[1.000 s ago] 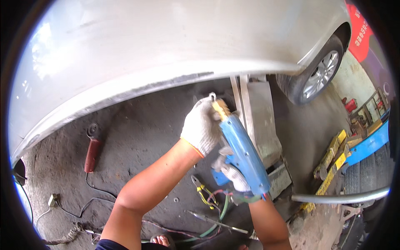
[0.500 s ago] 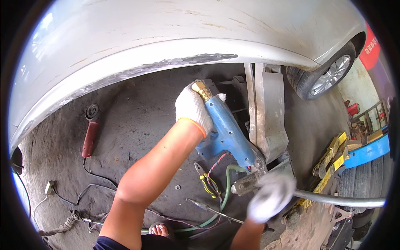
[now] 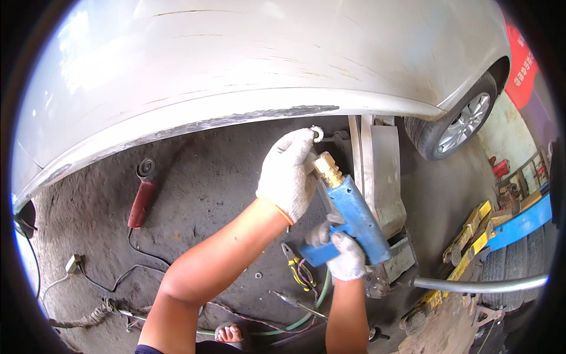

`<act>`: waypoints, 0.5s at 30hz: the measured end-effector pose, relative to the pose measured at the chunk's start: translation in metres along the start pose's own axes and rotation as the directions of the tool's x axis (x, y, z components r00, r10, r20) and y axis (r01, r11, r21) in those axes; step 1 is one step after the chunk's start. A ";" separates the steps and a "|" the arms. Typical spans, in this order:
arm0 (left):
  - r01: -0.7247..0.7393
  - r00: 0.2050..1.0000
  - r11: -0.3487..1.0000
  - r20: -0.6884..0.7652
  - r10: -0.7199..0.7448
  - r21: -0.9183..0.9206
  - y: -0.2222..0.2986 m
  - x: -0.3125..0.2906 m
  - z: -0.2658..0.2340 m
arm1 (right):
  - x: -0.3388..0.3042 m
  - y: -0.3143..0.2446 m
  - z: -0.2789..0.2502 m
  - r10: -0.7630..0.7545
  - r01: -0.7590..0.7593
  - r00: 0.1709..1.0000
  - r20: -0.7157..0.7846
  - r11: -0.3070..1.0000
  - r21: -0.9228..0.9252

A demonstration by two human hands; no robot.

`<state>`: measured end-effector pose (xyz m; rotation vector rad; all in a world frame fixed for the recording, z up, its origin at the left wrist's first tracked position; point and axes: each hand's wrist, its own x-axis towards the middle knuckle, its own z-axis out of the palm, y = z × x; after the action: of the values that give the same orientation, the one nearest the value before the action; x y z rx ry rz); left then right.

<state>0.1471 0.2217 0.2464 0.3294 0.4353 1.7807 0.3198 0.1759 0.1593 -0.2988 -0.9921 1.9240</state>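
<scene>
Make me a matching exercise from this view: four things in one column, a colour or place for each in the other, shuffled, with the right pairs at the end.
Things
1. Angle grinder
2. Pistol-grip tool
3. Pliers
4. Small curved metal piece

Colours and places
A. Gripped in the gloved right hand
B. Yellow and black on the handles
C. At the fingers of the gloved left hand
D. Dark red on the body

Right pairs: 1-D, 2-A, 3-B, 4-C

The floor (image 3: 206,189) is dark and stained; the wall (image 3: 512,131), pale.
</scene>
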 end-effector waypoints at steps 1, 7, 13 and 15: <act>0.025 0.997 1.000 0.067 -0.024 -0.010 0.002 0.003 -0.004 | -0.005 -0.010 -0.003 0.014 -0.025 0.994 -0.113 0.995 -0.101; 0.106 0.994 0.994 0.041 -0.104 -0.025 -0.018 0.017 0.015 | 0.012 -0.037 0.014 -0.248 0.075 0.903 -0.350 0.895 -0.440; 0.166 0.957 0.956 0.272 -0.098 -0.240 -0.031 0.062 -0.005 | 0.039 -0.066 0.012 -0.188 -0.070 0.886 -0.424 0.850 -0.522; 0.168 0.972 0.949 0.207 -0.114 -0.268 -0.040 0.068 -0.003 | 0.042 -0.064 0.014 -0.196 -0.085 0.874 -0.445 0.840 -0.536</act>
<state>0.1636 0.2958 0.2256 0.2536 0.0625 1.6264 0.3286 0.2191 0.2230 -1.0205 -1.1578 1.3602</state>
